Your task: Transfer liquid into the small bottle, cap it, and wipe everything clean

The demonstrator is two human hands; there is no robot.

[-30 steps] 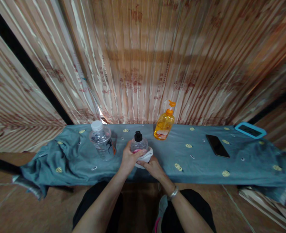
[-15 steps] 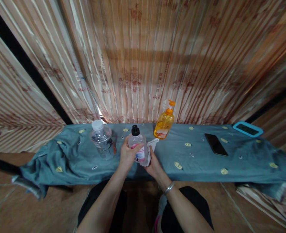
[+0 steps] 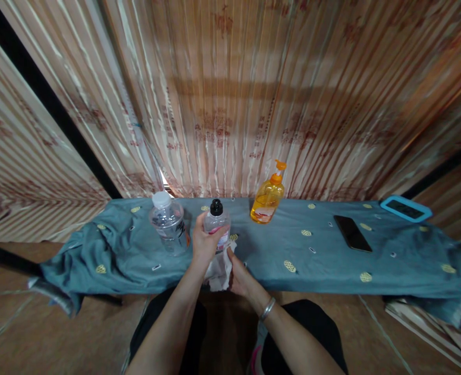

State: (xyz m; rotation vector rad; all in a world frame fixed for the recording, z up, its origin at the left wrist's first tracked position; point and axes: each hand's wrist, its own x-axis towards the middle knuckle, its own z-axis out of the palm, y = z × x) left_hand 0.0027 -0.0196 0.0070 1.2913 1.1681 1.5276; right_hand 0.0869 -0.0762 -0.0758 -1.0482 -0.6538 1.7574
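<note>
Over blue cloth [image 3: 324, 255], bottle [image 3: 216, 225] now higher, rag [image 3: 218, 268] lower.

small bottle [image 3: 216, 227] lower half hidden by left hand [image 3: 203, 244], label unreadable, white cloth [image 3: 219, 268] partly covered

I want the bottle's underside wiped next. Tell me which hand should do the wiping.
The right hand, probably. It holds the white cloth just beneath the black-capped bottle, while the left hand is wrapped around the bottle, lifting it off the blue cloth-covered bench.
</note>
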